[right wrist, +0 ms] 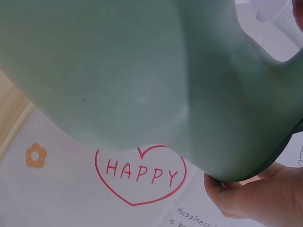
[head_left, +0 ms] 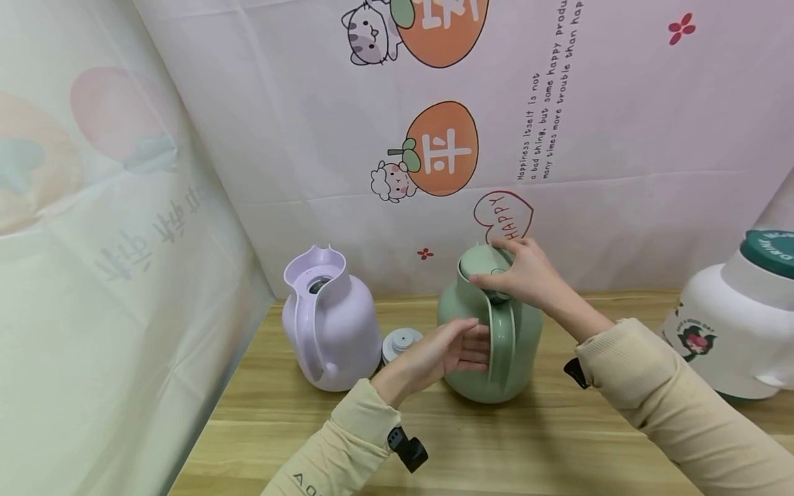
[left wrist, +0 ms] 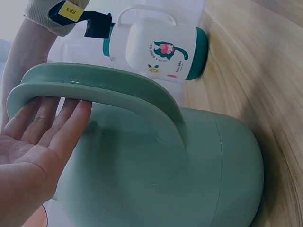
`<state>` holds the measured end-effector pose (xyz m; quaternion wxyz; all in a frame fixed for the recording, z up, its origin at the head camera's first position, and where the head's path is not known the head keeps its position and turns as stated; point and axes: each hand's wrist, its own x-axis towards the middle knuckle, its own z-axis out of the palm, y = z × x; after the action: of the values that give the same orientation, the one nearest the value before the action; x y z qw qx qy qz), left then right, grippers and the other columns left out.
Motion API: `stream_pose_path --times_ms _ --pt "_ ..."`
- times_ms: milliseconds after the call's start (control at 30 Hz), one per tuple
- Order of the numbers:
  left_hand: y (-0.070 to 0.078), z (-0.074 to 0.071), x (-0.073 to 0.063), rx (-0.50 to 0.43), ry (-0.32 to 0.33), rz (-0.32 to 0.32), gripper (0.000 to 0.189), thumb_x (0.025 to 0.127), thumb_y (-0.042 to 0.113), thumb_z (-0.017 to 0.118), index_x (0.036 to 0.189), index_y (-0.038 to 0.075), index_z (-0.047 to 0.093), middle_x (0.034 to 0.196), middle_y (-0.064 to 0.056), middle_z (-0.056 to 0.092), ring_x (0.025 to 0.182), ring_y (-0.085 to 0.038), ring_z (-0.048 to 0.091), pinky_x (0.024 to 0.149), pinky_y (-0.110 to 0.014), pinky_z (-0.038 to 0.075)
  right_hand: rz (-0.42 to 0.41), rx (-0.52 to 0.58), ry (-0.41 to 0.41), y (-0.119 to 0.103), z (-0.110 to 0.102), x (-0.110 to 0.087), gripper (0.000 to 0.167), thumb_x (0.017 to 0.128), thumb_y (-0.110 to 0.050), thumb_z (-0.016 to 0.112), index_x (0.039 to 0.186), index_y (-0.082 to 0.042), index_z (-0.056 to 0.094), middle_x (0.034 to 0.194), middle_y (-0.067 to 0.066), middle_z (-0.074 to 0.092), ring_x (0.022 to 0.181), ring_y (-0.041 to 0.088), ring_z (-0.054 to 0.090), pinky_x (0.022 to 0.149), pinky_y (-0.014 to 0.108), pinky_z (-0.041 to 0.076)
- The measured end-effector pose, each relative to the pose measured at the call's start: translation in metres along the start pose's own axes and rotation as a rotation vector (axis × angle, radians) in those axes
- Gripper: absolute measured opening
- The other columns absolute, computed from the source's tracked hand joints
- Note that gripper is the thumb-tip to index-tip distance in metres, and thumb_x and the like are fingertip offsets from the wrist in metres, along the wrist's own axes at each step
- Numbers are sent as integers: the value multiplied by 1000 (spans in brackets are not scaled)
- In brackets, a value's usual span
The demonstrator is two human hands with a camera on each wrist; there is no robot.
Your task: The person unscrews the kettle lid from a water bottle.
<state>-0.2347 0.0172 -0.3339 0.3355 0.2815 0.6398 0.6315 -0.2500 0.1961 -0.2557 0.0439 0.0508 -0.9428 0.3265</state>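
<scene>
A green thermos jug (head_left: 462,375) stands upright on the table, its handle facing me and its lid (head_left: 484,260) in the neck. My right hand (head_left: 527,272) grips the jug's top from the right, thumb on the near side of the lid and fingers at the far rim. In the right wrist view those fingertips (right wrist: 213,184) press against the rim. My left hand (head_left: 443,355) reaches in from the left. Its fingers (left wrist: 64,123), nearly straight, touch the inner side of the handle (left wrist: 118,101).
To the left stands a lilac thermos jug (head_left: 347,331), its mouth uncovered. A round pale stopper (head_left: 402,342) lies between the two jugs. A white jug with a dark green lid (head_left: 732,317) stands at the right. Printed cloth (head_left: 341,151) hangs behind the wooden table (head_left: 248,427).
</scene>
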Motion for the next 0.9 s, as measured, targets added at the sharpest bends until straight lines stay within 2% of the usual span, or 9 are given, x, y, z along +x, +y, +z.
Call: stream_pose_path --times_ms 100,333,467,667,900 --pt "0 0 -1 1 -2 -3 56 102 34 28 141 -4 41 140 -28 47 125 -35 53 106 -38 46 -10 -13 -12 -1 0 0 85 82 -43 70 146 -1 34 145 35 26 129 48 33 100 63 37" --pt "1 0 -2 12 34 -20 50 103 29 35 135 -7 45 134 -31 50 107 -20 61 101 -36 49 -37 -74 -16 -2 -1 1 85 82 -45 69 144 1 35 145 36 28 129 51 31 99 65 37" --pt "2 1 0 31 62 -37 47 103 30 38 133 -4 48 130 -28 54 109 -22 62 100 -36 51 -53 -109 -22 -3 -2 2 84 82 -45 69 143 3 36 145 36 29 129 51 31 98 66 37" --pt "4 5 2 91 118 -21 37 102 27 43 124 1 56 121 -21 61 105 -24 65 93 -35 54 -79 -132 -42 -2 -5 3 85 83 -46 69 145 1 34 145 37 28 129 53 31 96 66 38" --pt "3 6 4 111 115 -5 35 103 26 43 120 -1 56 119 -22 62 103 -23 65 90 -34 56 -74 -84 -151 0 -13 5 86 83 -39 70 147 1 29 147 38 22 132 53 29 102 65 35"
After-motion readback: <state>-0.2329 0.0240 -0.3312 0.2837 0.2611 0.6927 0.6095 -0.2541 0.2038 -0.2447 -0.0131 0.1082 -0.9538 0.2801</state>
